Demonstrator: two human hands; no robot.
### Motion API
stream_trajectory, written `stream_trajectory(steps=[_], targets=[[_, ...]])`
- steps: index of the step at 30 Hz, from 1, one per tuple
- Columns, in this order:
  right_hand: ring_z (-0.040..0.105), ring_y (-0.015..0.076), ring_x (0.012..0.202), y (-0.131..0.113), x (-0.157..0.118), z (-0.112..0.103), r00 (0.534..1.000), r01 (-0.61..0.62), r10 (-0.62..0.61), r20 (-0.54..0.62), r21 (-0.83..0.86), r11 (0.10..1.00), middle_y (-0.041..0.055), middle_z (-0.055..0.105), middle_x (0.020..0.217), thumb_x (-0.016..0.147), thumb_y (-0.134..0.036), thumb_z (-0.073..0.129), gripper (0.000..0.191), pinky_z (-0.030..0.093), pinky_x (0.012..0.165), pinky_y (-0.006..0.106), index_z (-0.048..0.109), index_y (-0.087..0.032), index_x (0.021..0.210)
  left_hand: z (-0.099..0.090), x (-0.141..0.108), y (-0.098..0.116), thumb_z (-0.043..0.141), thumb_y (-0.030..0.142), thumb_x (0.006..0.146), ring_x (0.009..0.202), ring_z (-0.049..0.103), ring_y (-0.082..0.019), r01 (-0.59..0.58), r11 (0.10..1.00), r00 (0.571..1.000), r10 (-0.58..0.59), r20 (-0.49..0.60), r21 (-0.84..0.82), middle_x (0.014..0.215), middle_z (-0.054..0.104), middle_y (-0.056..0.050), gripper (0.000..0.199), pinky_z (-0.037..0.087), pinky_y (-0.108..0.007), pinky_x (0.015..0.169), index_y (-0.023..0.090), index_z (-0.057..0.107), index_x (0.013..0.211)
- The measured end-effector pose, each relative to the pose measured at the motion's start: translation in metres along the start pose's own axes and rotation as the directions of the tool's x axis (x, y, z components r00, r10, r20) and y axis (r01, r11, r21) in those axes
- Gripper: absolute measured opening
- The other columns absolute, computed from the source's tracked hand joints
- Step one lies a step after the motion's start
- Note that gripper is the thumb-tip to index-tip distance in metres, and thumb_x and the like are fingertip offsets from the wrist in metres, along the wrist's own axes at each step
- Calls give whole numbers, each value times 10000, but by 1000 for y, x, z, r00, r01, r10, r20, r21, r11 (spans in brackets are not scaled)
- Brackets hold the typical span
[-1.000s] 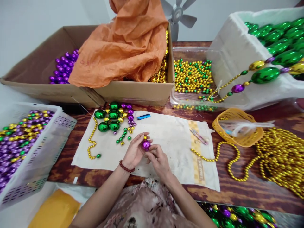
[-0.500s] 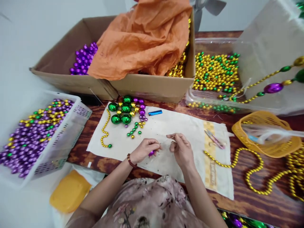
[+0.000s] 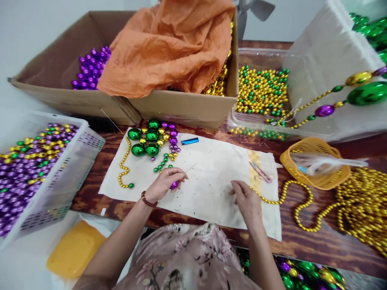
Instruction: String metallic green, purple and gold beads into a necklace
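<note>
Purple bead (image 3: 173, 185) over the cloth (image 3: 211, 173), L hand (image 3: 167, 182) grip closed round it; R hand (image 3: 247, 201) half-curled nr gold bead chain (image 3: 269, 201), can't tell if it's holding anything. I'd pinch firm & keep the thin strand (image 3: 191, 166) clear.

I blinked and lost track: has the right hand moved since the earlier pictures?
Yes: the right hand has moved right, closer to the yellow stripe on the cloth.

- Single head-worn view, facing forward and down onto the surface (image 3: 320, 249).
- Near: hands (image 3: 167, 184) just below centre, clothing (image 3: 187, 262) along the bottom edge, box (image 3: 187, 110) at upper left.
</note>
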State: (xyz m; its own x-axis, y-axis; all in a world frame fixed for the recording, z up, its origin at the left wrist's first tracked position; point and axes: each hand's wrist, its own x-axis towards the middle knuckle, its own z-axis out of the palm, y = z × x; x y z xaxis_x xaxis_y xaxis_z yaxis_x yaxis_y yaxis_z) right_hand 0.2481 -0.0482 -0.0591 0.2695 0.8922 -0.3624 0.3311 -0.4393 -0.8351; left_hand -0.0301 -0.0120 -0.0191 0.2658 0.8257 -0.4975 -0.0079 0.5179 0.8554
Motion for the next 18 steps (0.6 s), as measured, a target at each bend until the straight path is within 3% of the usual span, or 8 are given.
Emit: stream_trajectory(steps=[2, 5, 7, 9, 11, 13, 15, 18], targets=[[572, 128, 456, -13, -9, 16, 989, 70, -88, 115, 150, 986, 66, 741, 761, 805, -523, 652, 402, 434, 428, 238, 747, -167, 966, 9, -1, 3, 672, 425, 780, 437, 441, -61, -15, 996, 998, 9, 67, 83, 565, 574, 15, 290, 283, -179, 394, 137, 707, 781], [633, 131, 518, -34, -21, 51, 919, 66, -219, 329, 418, 906, 71, 750, 911, 779, -457, 721, 323, 410, 413, 221, 755, -186, 951, 25, -3, 4, 633, 400, 813, 439, 429, -56, -82, 971, 984, 43, 173, 226, 565, 555, 24, 277, 310, -184, 423, 136, 688, 748], [631, 117, 498, -44, -24, 67, 911, 30, -244, 333, 537, 843, 51, 741, 849, 806, -423, 717, 248, 407, 419, 209, 734, -182, 864, 29, -6, 4, 612, 389, 831, 444, 419, -50, -121, 957, 976, 67, 205, 263, 580, 545, 30, 276, 324, -185, 441, 137, 672, 734], [607, 102, 442, -47, -23, 71, 940, -18, -203, 274, 634, 773, 31, 739, 784, 838, -420, 698, 236, 412, 415, 203, 667, -187, 818, 24, -9, 3, 600, 374, 846, 476, 451, -57, -132, 950, 975, 73, 211, 281, 639, 572, 19, 259, 345, -187, 459, 140, 684, 775], [604, 113, 412, -47, -17, 64, 959, -82, -140, 245, 717, 692, 19, 748, 762, 827, -436, 710, 256, 418, 393, 203, 598, -207, 833, 10, -14, 0, 591, 343, 864, 544, 517, -74, -166, 922, 973, 96, 208, 349, 734, 619, -7, 232, 391, -196, 504, 145, 705, 820], [621, 136, 430, -45, -9, 49, 964, -133, -100, 247, 773, 621, -8, 724, 692, 794, -436, 746, 283, 440, 391, 207, 568, -226, 856, -11, -20, -4, 585, 306, 885, 649, 584, -107, -240, 832, 968, 162, 194, 501, 799, 647, -28, 205, 456, -223, 612, 157, 712, 824], [620, 140, 466, -41, -1, 32, 966, -143, -93, 241, 799, 584, -45, 654, 599, 769, -408, 782, 285, 476, 424, 215, 576, -234, 862, -37, -27, -10, 571, 279, 911, 773, 624, -148, -280, 668, 958, 240, 156, 690, 849, 668, -44, 189, 485, -266, 747, 173, 708, 835], [564, 114, 493, -33, 7, 5, 984, -99, -70, 162, 834, 542, -61, 581, 569, 723, -364, 827, 291, 489, 462, 216, 592, -227, 826, -78, -38, -23, 512, 262, 956, 900, 637, -186, -191, 429, 955, 290, 65, 883, 957, 681, -63, 202, 484, -306, 839, 190, 698, 924]])
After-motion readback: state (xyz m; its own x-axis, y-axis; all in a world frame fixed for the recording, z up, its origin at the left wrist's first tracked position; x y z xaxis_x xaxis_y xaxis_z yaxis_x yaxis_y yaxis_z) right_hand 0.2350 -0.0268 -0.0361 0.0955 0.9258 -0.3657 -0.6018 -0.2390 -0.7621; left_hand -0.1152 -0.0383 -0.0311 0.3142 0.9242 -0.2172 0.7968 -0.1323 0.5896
